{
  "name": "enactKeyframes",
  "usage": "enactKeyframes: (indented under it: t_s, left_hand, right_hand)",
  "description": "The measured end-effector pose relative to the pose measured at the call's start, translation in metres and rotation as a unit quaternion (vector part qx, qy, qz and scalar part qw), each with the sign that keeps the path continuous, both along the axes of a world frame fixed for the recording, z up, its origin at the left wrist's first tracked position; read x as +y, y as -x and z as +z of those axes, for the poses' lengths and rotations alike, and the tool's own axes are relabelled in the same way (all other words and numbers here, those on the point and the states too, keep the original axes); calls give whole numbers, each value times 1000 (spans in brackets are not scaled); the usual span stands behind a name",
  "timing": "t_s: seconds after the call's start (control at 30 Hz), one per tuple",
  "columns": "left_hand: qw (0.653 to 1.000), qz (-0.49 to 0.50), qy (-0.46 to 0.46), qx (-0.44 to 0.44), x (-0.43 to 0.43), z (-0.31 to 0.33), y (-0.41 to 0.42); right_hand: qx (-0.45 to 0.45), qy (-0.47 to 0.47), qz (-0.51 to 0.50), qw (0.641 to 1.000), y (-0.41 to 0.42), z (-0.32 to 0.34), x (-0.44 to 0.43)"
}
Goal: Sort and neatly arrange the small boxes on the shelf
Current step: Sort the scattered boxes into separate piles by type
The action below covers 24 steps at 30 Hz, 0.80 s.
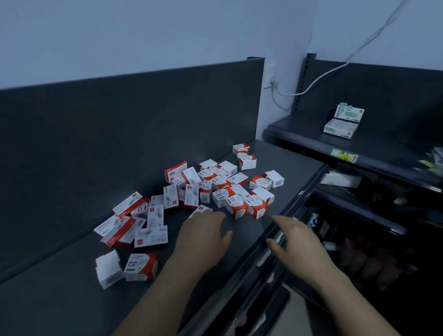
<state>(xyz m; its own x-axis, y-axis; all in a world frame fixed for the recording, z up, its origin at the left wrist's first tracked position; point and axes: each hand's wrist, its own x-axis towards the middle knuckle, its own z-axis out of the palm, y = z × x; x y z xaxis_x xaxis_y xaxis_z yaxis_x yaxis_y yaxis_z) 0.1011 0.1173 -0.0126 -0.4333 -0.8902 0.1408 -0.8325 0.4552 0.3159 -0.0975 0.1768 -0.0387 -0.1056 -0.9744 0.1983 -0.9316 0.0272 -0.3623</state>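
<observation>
Several small red-and-white boxes lie scattered in a loose pile [211, 188] on the dark shelf [54, 297]. Flatter boxes [129, 221] lie to the left, cube-like ones [254, 205] to the right. Two boxes [140, 266] sit apart at the front left. My left hand [202, 234] reaches over the shelf, fingers relaxed, its fingertips at a small box [201, 210] on the pile's near edge. My right hand [293, 241] hovers over the shelf's front edge, fingers spread, holding nothing.
A dark back panel [108, 136] rises behind the shelf. A second shelf [304, 133] at the right carries a green-and-white box [343, 122]. A white cable [321, 78] runs along the wall. Lower shelves with goods [366, 262] lie below right.
</observation>
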Motion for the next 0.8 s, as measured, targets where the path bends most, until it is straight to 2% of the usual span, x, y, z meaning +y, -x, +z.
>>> enactKeyframes:
  t_s: [0.13, 0.47, 0.67, 0.8]
  left_hand:
    - [1000, -19, -21, 4, -36, -3, 19]
    - [996, -16, -61, -58, -88, -29, 66]
    - [998, 21, -61, -20, -87, -37, 71]
    - [994, 46, -92, 47, -80, -41, 68]
  right_hand:
    - [-7, -9, -18, 1000, 12, 2, -29]
    - [-19, -16, 6, 1000, 37, -8, -68]
    - [1, -15, 90, 996, 49, -9, -89]
    - [5, -63, 124, 990, 53, -10, -106]
